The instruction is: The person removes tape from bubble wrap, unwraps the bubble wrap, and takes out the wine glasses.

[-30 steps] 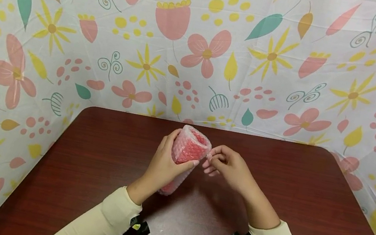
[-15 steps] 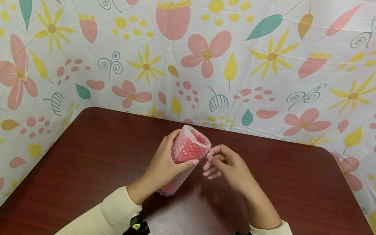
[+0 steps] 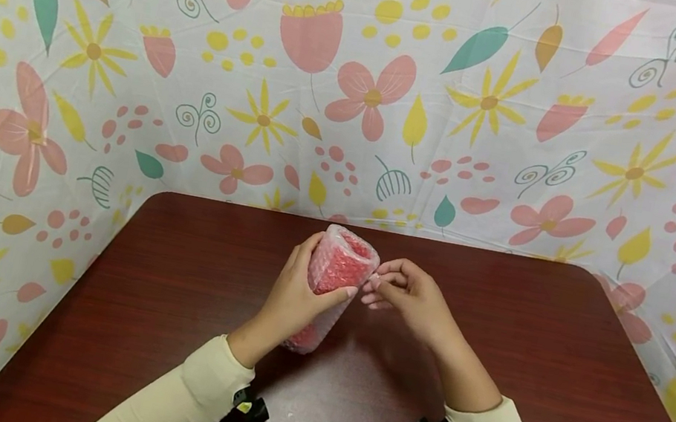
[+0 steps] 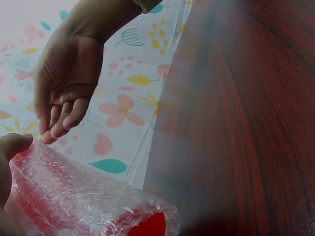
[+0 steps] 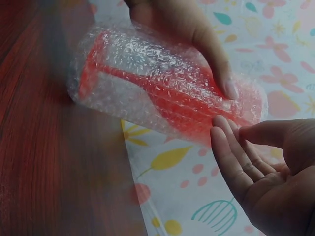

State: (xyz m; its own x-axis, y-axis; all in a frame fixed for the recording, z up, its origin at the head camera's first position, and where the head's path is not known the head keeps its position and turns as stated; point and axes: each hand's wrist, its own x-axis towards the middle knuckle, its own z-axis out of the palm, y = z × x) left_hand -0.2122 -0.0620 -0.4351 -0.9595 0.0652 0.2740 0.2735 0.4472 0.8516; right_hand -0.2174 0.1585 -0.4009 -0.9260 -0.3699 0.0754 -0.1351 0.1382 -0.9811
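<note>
A red goblet (image 5: 172, 105) with a stem and round foot shows through clear bubble wrap (image 3: 337, 264). Tilted over the table, the wrapped roll has its open end up and to the right. My left hand (image 3: 297, 287) grips it round the side, thumb across the front. My right hand (image 3: 413, 300) is at the wrap's upper right edge, thumb and forefinger pinching there while the other fingers stay loosely bent. In the right wrist view those fingertips (image 5: 220, 123) lie against the wrap's edge near the goblet's bowl. Red shows at the wrap's end (image 4: 150, 226) in the left wrist view.
Beneath the hands is a dark reddish-brown wooden table (image 3: 201, 255) with rounded far corners. A white cloth (image 3: 346, 167) with pink, yellow and green flower prints hangs behind and at both sides. Black wrist cameras (image 3: 252, 407) are strapped below the cream sleeves (image 3: 184, 388).
The right hand's fingers shift slightly at the wrap's edge, the lower ones drawing up and in toward the thumb. The left hand and the wrapped goblet stay almost still.
</note>
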